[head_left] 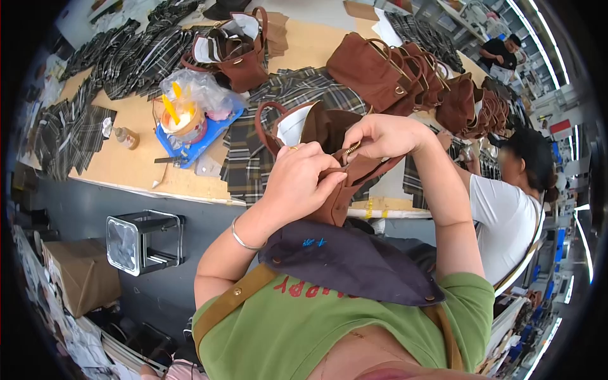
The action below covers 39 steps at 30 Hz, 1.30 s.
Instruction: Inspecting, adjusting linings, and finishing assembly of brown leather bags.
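Note:
A reddish-brown handbag (334,208) stands at the near edge of the table, its mouth facing up. White lining or paper (291,129) shows inside it, and one curved handle (261,128) sticks out on the left. My left hand (303,179) is closed, thumb and fingers pinching the rim of the bag. Just to its right, my right hand (387,136) is closed on the opposite stretch of rim, beside a short length of gold-toothed zipper (350,151). Whether its fingertips hold the zipper or only the rim edge is hidden.
Plaid fabric pieces (256,168) lie under the bag. A blue tray (215,134) holds a tub (183,123) with yellow-handled tools. Finished-looking brown bags (361,69) line the back right. A co-worker (506,209) sits close on my right. A metal stool (145,242) stands left.

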Each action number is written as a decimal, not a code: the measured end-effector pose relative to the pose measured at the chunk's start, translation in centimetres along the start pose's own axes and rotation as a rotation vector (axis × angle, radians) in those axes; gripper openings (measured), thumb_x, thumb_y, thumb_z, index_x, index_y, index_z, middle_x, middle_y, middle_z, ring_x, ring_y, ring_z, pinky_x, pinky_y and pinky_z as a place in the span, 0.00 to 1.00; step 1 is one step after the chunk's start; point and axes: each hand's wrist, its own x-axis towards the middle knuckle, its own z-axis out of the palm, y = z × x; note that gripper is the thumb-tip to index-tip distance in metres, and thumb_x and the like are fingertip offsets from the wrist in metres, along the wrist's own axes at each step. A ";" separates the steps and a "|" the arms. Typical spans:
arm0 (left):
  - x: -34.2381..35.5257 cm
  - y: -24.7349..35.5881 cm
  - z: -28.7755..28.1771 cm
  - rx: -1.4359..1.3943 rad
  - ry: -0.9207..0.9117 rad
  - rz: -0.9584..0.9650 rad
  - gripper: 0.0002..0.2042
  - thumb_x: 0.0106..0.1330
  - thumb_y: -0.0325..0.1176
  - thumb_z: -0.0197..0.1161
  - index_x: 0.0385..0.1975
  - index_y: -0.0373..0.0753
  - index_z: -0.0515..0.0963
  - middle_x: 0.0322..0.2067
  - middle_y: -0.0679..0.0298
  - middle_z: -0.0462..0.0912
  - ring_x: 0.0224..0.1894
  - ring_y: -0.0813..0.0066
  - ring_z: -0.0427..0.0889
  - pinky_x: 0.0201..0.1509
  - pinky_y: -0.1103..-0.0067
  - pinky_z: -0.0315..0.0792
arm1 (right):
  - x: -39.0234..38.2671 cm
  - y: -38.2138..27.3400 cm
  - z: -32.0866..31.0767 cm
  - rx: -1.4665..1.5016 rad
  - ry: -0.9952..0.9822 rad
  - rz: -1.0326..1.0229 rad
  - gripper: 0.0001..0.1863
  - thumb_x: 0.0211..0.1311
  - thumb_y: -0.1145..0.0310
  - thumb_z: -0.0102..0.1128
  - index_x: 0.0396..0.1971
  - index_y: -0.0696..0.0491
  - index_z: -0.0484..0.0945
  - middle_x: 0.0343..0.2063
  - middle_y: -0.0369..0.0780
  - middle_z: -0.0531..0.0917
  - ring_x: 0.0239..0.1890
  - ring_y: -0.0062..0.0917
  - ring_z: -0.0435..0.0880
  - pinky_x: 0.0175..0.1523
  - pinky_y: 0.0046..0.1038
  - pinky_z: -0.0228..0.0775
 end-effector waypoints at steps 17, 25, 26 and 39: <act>-0.3 0.1 0.7 -0.003 0.079 0.002 0.06 0.57 0.37 0.68 0.25 0.42 0.82 0.23 0.67 0.74 0.31 0.68 0.75 0.37 0.73 0.59 | -0.1 -0.4 0.4 0.106 0.010 0.017 0.09 0.59 0.77 0.57 0.39 0.61 0.81 0.33 0.37 0.86 0.36 0.15 0.79 0.45 0.21 0.71; -0.3 0.1 1.1 0.007 0.155 0.008 0.06 0.54 0.36 0.69 0.23 0.42 0.81 0.21 0.68 0.73 0.28 0.69 0.75 0.35 0.72 0.60 | -0.3 -0.4 0.3 0.163 -0.027 0.007 0.09 0.62 0.75 0.57 0.39 0.60 0.82 0.30 0.33 0.84 0.34 0.12 0.75 0.41 0.19 0.68; -0.3 0.1 1.1 0.005 0.177 0.013 0.06 0.53 0.35 0.69 0.22 0.42 0.81 0.21 0.68 0.73 0.28 0.69 0.75 0.35 0.72 0.60 | -0.4 -0.4 0.4 0.204 -0.027 -0.040 0.09 0.62 0.75 0.56 0.39 0.60 0.82 0.30 0.32 0.83 0.33 0.11 0.74 0.39 0.18 0.68; -0.2 0.5 1.2 -0.034 0.181 -0.023 0.06 0.51 0.34 0.69 0.19 0.42 0.79 0.19 0.68 0.72 0.27 0.68 0.75 0.34 0.72 0.61 | -0.8 -1.5 1.2 0.244 0.064 0.020 0.09 0.61 0.72 0.56 0.36 0.60 0.82 0.26 0.31 0.80 0.29 0.11 0.70 0.35 0.19 0.63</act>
